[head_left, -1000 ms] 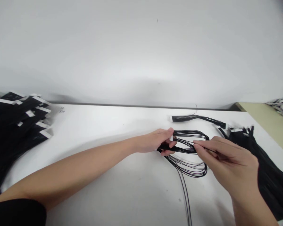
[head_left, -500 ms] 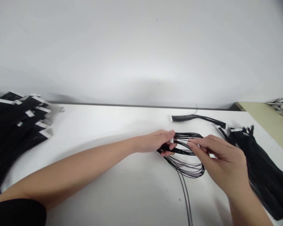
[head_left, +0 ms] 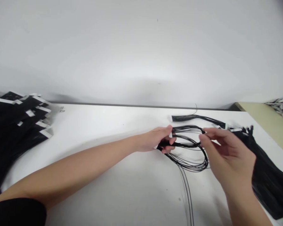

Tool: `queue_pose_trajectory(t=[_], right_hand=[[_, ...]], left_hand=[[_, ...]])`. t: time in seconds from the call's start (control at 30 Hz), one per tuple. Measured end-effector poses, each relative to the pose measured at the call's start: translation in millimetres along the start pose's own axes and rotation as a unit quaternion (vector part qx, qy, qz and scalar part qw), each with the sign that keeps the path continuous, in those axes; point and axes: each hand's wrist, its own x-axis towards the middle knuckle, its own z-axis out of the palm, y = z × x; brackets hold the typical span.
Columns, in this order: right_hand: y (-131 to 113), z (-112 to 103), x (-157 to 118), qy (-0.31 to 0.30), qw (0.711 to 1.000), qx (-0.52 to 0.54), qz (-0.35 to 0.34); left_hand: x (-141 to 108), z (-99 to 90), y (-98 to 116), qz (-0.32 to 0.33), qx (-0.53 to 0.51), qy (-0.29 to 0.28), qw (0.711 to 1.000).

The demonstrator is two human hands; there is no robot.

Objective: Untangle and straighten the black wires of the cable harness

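Observation:
A looped bundle of thin black wires (head_left: pixel 191 145) hangs over the white table between my two hands. My left hand (head_left: pixel 161 139) is closed around its left end, where a white connector (head_left: pixel 171 135) shows by the thumb. At the right bend of the loops, the thumb and fingers of my right hand (head_left: pixel 223 146) pinch the wires. Two loose wires trail from the bundle toward the near edge of the view.
On the white table (head_left: pixel 96 119), black wire bundles with white connectors (head_left: pixel 14 125) pile up at far left. Another bundle (head_left: pixel 198 117) lies behind my hands. More black wires (head_left: pixel 269 175) lie at right, beside a pale yellow-green surface (head_left: pixel 269 119). A white wall rises behind.
My right hand has moved right and slightly up along the loops. The upper loops have spread and shifted up, and the right bend sits farther right. My left hand keeps its grip, slightly higher.

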Motion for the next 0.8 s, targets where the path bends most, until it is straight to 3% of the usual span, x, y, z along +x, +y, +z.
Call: queue_pose_trajectory(t=[0.07,0.13,0.27,0.37,0.53,0.8], right_hand=[[7.7,-3.4,5.9,0.049,0.997,0.018,0.053],[17.6,-7.6,12.2,0.028,0.997,0.025,0.068],[25.3,-10.2,14.8,-0.218,0.972,-0.029,0.084],[17.3,-3.2,6.4,-0.289,0.956,-0.03,0.038],[8.5,11.1,-7.2,-0.341,0.938,0.002,-0.066],[9.0,19.0,-14.8,-0.319,0.936,-0.049,-0.139]], left_hand=[[1.1,-2.3,-0.9,0.001,-0.038,0.014,0.999],[1.8,-4.2,-0.8,0.001,-0.067,0.022,0.997],[2.6,-5.7,0.8,0.001,-0.116,0.043,0.992],[3.0,-5.2,0.5,-0.001,-0.124,0.063,0.99],[3.1,-3.3,-1.7,0.003,-0.096,0.07,0.993],[2.9,-0.8,-1.7,0.009,-0.062,0.085,0.994]])
